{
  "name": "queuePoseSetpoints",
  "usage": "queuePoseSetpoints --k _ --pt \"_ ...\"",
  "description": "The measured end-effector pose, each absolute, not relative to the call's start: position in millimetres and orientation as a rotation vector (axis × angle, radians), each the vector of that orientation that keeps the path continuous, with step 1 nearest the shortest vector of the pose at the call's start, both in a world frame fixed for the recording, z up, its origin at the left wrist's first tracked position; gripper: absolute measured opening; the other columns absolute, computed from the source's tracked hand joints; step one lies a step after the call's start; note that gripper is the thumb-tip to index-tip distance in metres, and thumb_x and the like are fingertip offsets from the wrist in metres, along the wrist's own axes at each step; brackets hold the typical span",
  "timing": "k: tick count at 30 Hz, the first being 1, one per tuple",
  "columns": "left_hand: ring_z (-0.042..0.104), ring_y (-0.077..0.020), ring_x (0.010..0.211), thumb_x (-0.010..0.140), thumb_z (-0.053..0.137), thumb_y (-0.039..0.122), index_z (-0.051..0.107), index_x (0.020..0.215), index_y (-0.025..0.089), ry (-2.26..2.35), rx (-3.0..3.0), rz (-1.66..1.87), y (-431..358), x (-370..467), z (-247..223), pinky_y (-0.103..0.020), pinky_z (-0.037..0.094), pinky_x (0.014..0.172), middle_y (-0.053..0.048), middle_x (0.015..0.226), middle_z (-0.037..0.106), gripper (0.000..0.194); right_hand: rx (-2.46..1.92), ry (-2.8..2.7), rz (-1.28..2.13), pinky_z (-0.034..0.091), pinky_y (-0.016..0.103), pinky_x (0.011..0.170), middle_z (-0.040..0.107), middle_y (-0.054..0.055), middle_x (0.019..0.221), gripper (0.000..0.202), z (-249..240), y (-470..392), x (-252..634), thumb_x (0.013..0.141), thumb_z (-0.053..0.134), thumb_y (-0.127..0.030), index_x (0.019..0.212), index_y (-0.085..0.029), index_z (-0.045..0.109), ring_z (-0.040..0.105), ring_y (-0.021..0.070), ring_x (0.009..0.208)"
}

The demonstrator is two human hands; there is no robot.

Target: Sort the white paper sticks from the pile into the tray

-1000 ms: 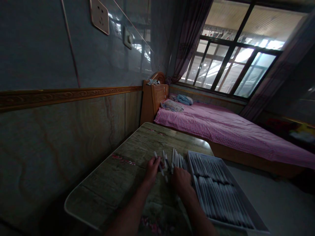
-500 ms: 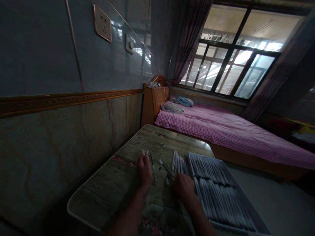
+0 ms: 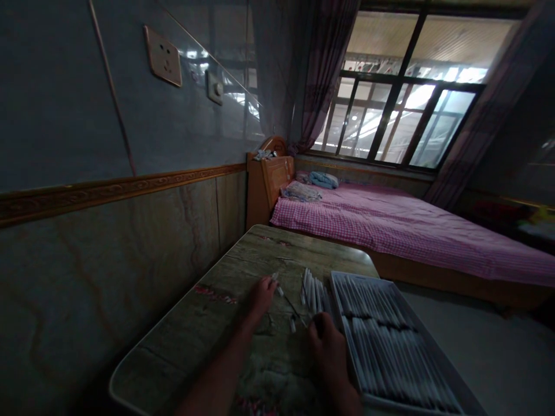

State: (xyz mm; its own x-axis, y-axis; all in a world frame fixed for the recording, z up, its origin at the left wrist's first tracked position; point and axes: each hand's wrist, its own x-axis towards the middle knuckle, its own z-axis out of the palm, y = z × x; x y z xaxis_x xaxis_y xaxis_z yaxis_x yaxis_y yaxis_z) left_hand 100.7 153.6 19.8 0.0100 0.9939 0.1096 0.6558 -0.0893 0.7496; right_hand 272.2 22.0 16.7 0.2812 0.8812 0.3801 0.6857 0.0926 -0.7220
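My left hand (image 3: pixel 263 290) is closed in a pinch over the table (image 3: pixel 199 323), with small whitish, clear-looking pieces (image 3: pixel 274 277) poking out at the fingertips. Just beside them is the white tip of a thin dark stick (image 3: pixel 290 303), which looks like a pen refill. Its other end reaches the fingers of my right hand (image 3: pixel 325 341), which are curled closed around it. A short white piece (image 3: pixel 292 325) lies between the hands. Beyond my right hand is a row of white pen-like tubes (image 3: pixel 313 290). Blur hides the finer parts.
Right of my right hand, a shallow tray (image 3: pixel 353 349) is packed with two rows of thin white sticks (image 3: pixel 394 346). A tiled wall (image 3: pixel 108 254) runs along the left. Past the table stands a bed (image 3: pixel 381 225) with a pink checked cover, below a window (image 3: pixel 390 115).
My left hand has moved right with the small whitish pieces, to beside the stick's white tip. My right hand has shifted slightly downward. The view has turned a little.
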Motion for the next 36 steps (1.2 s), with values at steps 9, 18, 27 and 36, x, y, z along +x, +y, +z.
queuePoseSetpoints --k 9,18,27,36 --pt "0.065 -0.0197 0.072 0.081 0.053 0.035 0.070 0.073 0.020 1.243 1.661 1.110 119.3 148.9 16.0 -0.026 0.048 0.071 -0.003 0.071 0.071 0.024 -1.491 -1.212 0.382 0.048 0.030 0.070 0.070 0.008 0.085 0.028 9.4 25.3 284.0 0.085 0.046 -0.043 0.089 -0.021 0.063 0.064 0.0223 0.079" --pt "0.066 -0.0211 0.096 0.080 0.057 0.020 0.071 0.090 0.028 1.428 1.745 1.253 108.9 82.5 18.7 -0.030 0.045 0.088 -0.003 0.098 0.075 0.019 -1.436 -1.147 0.381 0.047 0.032 0.071 0.066 0.007 0.086 0.028 5.0 28.0 287.9 0.087 0.045 -0.044 0.092 -0.020 0.059 0.061 0.0218 0.081" --pt "0.063 -0.0192 0.101 0.084 0.056 0.018 0.070 0.100 0.032 1.634 1.923 1.078 103.4 68.9 14.0 -0.029 0.042 0.090 -0.002 0.104 0.073 0.025 -1.412 -1.276 0.305 0.049 0.033 0.075 0.067 0.007 0.087 0.025 -2.5 29.7 284.9 0.089 0.045 -0.041 0.091 -0.021 0.060 0.061 0.0212 0.081" --pt "0.062 -0.0195 0.102 0.083 0.056 0.016 0.071 0.098 0.032 1.589 1.928 1.055 105.3 71.1 16.1 -0.029 0.041 0.092 -0.002 0.104 0.073 0.027 -1.409 -1.327 0.262 0.049 0.032 0.075 0.067 0.008 0.088 0.030 -5.0 31.4 282.6 0.091 0.042 -0.044 0.091 -0.020 0.061 0.062 0.0211 0.082"
